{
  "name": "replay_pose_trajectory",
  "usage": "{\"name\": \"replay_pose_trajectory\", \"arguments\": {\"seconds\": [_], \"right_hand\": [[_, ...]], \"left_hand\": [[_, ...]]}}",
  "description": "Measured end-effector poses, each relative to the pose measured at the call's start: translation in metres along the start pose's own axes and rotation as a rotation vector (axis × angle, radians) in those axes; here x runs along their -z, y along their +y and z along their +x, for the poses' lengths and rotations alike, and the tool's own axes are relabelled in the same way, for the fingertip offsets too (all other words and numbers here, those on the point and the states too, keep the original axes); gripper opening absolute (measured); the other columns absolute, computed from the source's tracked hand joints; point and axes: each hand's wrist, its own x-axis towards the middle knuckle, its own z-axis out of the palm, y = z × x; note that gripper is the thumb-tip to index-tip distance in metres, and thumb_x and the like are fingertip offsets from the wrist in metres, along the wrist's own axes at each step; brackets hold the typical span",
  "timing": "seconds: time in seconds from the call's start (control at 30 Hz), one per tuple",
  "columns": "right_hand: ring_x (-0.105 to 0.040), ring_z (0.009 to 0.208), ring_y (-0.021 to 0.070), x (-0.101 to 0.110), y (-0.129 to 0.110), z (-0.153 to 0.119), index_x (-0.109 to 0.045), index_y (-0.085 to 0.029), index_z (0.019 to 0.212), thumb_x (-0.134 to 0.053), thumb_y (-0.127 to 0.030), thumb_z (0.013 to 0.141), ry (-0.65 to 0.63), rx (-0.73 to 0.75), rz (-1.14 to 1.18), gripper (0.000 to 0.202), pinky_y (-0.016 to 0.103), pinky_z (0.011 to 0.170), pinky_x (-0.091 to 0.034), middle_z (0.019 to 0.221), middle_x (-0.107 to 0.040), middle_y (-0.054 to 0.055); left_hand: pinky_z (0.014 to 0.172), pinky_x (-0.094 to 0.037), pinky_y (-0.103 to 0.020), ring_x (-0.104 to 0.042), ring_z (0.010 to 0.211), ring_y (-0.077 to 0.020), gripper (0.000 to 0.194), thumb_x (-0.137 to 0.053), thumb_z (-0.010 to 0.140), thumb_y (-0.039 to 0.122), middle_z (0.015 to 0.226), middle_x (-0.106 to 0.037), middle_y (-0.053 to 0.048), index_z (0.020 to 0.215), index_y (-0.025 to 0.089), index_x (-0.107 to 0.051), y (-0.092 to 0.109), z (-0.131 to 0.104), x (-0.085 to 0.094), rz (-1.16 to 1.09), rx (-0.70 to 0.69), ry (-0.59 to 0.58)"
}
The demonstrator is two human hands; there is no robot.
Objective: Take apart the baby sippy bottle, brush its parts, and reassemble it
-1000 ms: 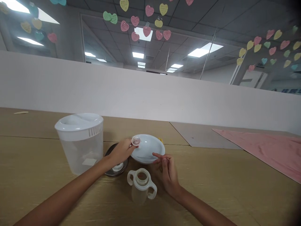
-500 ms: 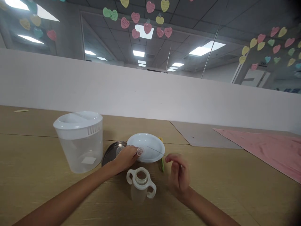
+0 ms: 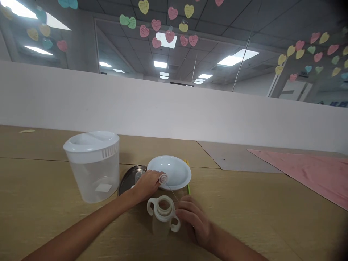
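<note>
My left hand (image 3: 148,184) is closed around a small round whitish piece (image 3: 163,178) with ringed edges, held over the near left rim of a white bowl (image 3: 176,170). My right hand (image 3: 193,219) pinches a thin wire-like rod (image 3: 172,192), whose far end meets the round piece; I cannot tell whether it is inside. Between my hands, an open baby bottle (image 3: 164,214) with two handles stands upright. My right fingers are beside its right handle, and contact is unclear. Partly behind my left hand lies a metal tray (image 3: 126,181) with a clear domed piece (image 3: 139,175) in it.
A tall translucent bin (image 3: 94,174) with a white lid stands on the left. A yellow-green stick (image 3: 188,189) pokes out from behind the bowl's right side. A pink cloth (image 3: 307,170) lies at the far right. A white low wall (image 3: 174,108) runs along the back.
My right hand has moved left and down toward the bottle. The thin rod has swung from above the bowl to the round piece. My left hand has barely moved.
</note>
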Motion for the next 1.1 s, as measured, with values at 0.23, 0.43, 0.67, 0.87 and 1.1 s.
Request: {"name": "replay_pose_trajectory", "arguments": {"seconds": [0.23,0.43,0.67,0.87,1.1], "right_hand": [[-0.059,0.09,0.02,-0.001,0.007,0.005,-0.044,-0.015,0.124,-0.04,-0.005,0.089,0.04,-0.046,-0.052,0.036,0.036,0.076,-0.052,0.097,-0.062,0.012],[-0.06,0.084,0.0201,-0.003,0.016,0.027,-0.045,-0.014,0.123,-0.038,-0.007,0.089,0.072,0.054,-0.151,0.035,0.034,0.071,-0.054,0.091,-0.063,0.012],[-0.057,0.077,0.0174,-0.019,0.032,0.049,-0.048,-0.017,0.11,-0.034,-0.003,0.087,0.111,0.003,-0.132,0.031,0.03,0.066,-0.051,0.086,-0.062,0.008],[-0.057,0.079,0.0183,-0.032,0.042,0.039,-0.054,-0.017,0.103,-0.035,-0.006,0.089,0.042,-0.029,-0.183,0.026,0.033,0.068,-0.049,0.09,-0.065,0.008],[-0.059,0.09,0.0168,-0.028,0.034,0.041,-0.054,-0.017,0.112,-0.049,-0.011,0.089,0.034,0.013,-0.097,0.024,0.029,0.076,-0.051,0.1,-0.064,0.008]], "left_hand": [[0.087,-0.042,-0.034,-0.06,0.09,-0.0218,0.025,-0.035,0.091,0.014,0.095,-0.066,-0.007,0.093,0.016,-0.06,-0.002,0.002,-0.002,0.046,-0.112,0.009],[0.102,-0.033,-0.041,-0.052,0.111,-0.0251,0.031,-0.048,0.08,0.005,0.119,-0.057,-0.014,0.109,0.013,-0.055,-0.011,0.006,-0.015,0.118,-0.225,0.033],[0.104,-0.034,-0.04,-0.05,0.115,-0.0194,0.029,-0.038,0.088,0.008,0.123,-0.056,-0.01,0.106,0.017,-0.058,-0.012,0.007,-0.015,-0.11,-0.209,0.184],[0.105,-0.033,-0.038,-0.045,0.121,-0.0184,0.037,-0.04,0.083,0.006,0.119,-0.06,-0.006,0.114,0.018,-0.056,-0.006,0.001,0.0,-0.29,-0.237,0.219],[0.102,-0.037,-0.037,-0.045,0.121,-0.0196,0.034,-0.043,0.084,0.009,0.127,-0.054,-0.007,0.113,0.019,-0.058,0.0,-0.001,0.014,-0.313,-0.163,0.229]]}}
